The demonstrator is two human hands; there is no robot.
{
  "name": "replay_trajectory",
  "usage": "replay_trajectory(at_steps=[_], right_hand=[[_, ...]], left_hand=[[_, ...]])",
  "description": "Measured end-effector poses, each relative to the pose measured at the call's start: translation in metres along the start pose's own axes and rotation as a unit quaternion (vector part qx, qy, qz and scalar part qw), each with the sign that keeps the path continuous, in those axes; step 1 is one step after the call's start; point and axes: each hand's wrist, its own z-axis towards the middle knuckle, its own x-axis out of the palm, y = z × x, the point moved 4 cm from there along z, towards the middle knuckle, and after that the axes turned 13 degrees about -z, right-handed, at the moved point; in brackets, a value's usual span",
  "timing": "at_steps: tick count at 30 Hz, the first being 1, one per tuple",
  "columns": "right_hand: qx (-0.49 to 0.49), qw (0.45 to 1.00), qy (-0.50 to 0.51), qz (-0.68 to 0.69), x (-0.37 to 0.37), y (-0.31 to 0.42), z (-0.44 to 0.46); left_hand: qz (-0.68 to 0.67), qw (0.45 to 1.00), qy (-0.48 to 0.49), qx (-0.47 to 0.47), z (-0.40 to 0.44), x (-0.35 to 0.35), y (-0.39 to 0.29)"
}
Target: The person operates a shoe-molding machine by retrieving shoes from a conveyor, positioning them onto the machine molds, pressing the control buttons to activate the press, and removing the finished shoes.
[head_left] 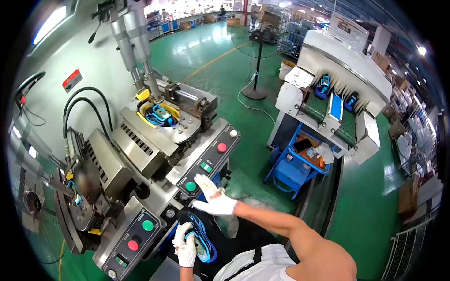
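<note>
A blue and black shoe [200,234] is held low in front of my body by my left hand [185,246], which wears a white glove and has its fingers wrapped on the shoe's side. My right hand [215,199], gloved in white too, is above the shoe with its fingers spread and nothing in it. It is beside the green button [191,186] of the right control panel [206,159]; whether it touches the panel I cannot tell. Another blue shoe [161,115] sits clamped in the machine behind that panel.
A second control panel [133,236] lies at lower left beside another press station. At the right, a conveyor machine [344,61] carries two blue shoes, with a blue cart [290,173] below it. A stand fan [258,61] is at the back.
</note>
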Motion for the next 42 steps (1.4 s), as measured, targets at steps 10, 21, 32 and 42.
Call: replay_trajectory(at_steps=[10,21,32,42], right_hand=[[0.158,0.967,-0.182,0.078,-0.124,0.009,-0.217],[0.318,0.652,-0.687,-0.038,-0.376,-0.223,-0.273],[0.671,0.644,-0.232,-0.283,-0.537,-0.560,-0.307],[0.469,0.704,-0.431,-0.313,-0.251,-0.421,-0.273]], left_hand=[[-0.001,0.917,0.242,0.317,0.053,0.221,-0.185],[-0.108,0.760,0.493,0.409,0.009,0.320,-0.208],[0.141,0.968,0.200,0.049,-0.003,0.153,-0.054],[0.100,0.978,-0.118,-0.138,-0.061,0.026,-0.001]])
